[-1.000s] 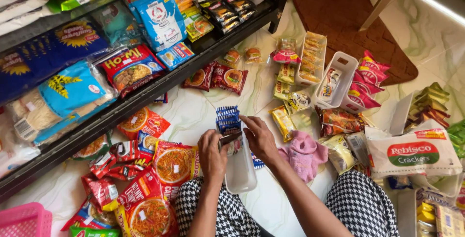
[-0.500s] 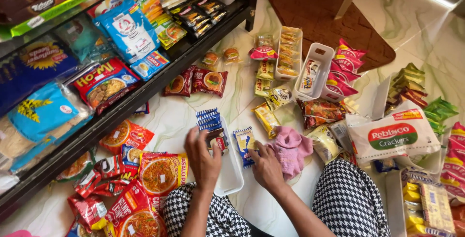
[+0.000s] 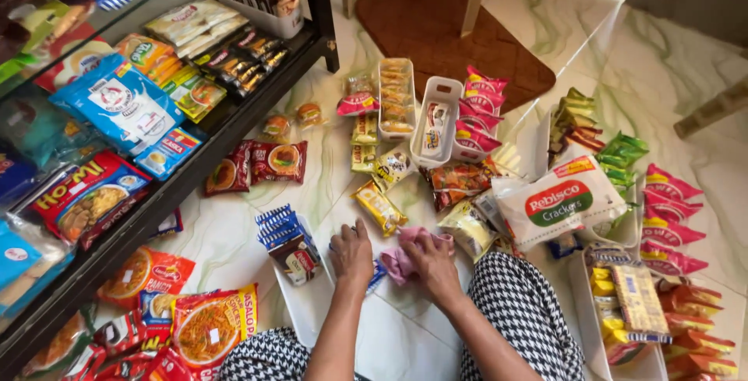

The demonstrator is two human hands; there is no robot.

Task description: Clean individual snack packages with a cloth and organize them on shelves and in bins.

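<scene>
i'm looking down at my own two hands over the marble floor (image 3: 234, 233), sitting among spread-out snack packs. my right hand (image 3: 431, 262) has its grip closed on a pink cloth (image 3: 405, 256), bunched up and pressed against the floor just beside my knee in the checked trousers (image 3: 522, 311). my left hand (image 3: 351, 252) rests knuckles-up right next to the cloth, fingers curled at the far edge of the white tray (image 3: 312, 311) that lies between my legs; whether those fingers actually pinch anything i cannot tell, since a small blue-edged packet peeks out under them but the grip itself is hidden. standing in the tray's left corner is a stack of blue-striped sachets (image 3: 284, 241). a yellow snack pack (image 3: 379, 208) lies just beyond both hands, and a large white cracker bag (image 3: 561, 203) sits off to the right. the shelf rack (image 3: 179, 186) runs along my left. as i judge it, the work here is wiping, and doing it well means keeping the cloth flat rather than balled, steadying the tray with the left hand so it doesn't slide, and sweeping away from the loose packs so nothing near the cloth gets nudged out of its row.
</scene>
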